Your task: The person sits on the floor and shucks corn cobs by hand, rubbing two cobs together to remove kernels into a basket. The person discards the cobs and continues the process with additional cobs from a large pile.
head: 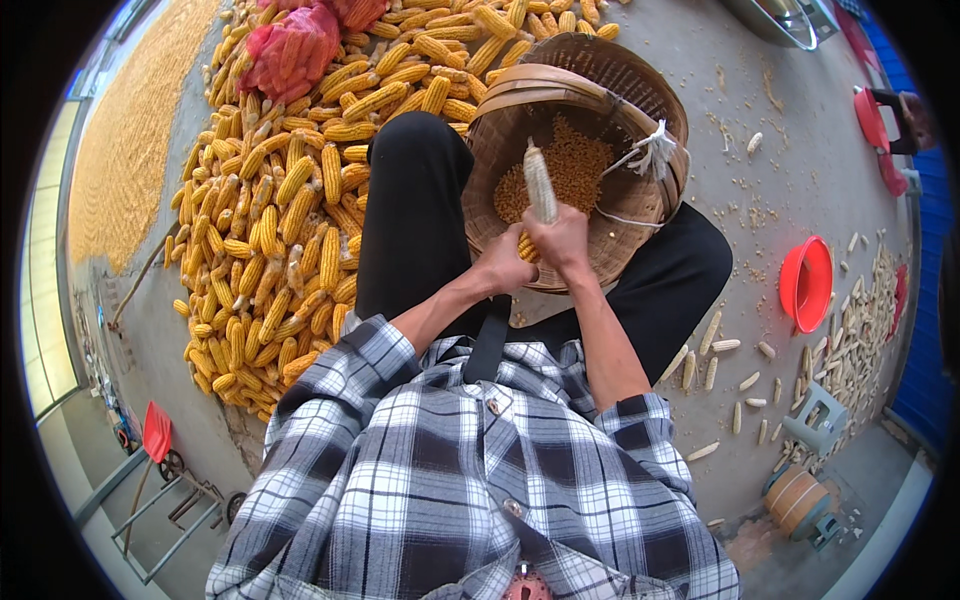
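My right hand [561, 234] is closed around a bare, pale corn cob [540, 184] whose tip points away from me. Pressed close beside it, my left hand [501, 261] grips a yellow corn ear [527, 247], mostly hidden by the fingers. Both hands are over the near side of a woven bamboo basket [637, 240], which sits between my knees. Loose yellow kernels [574, 161] lie in the basket. A broad bamboo handle [532, 79] arches across it, with white cord [656, 150] knotted at its right end.
A large heap of corn ears [255, 277] lies left and ahead, with red mesh sacks [292, 52] on it. Loose grain [135, 135] spreads beyond. Rightward are a red basin [806, 285], bare cobs [855, 345], a grey plastic stool [817, 418] and a person [911, 120].
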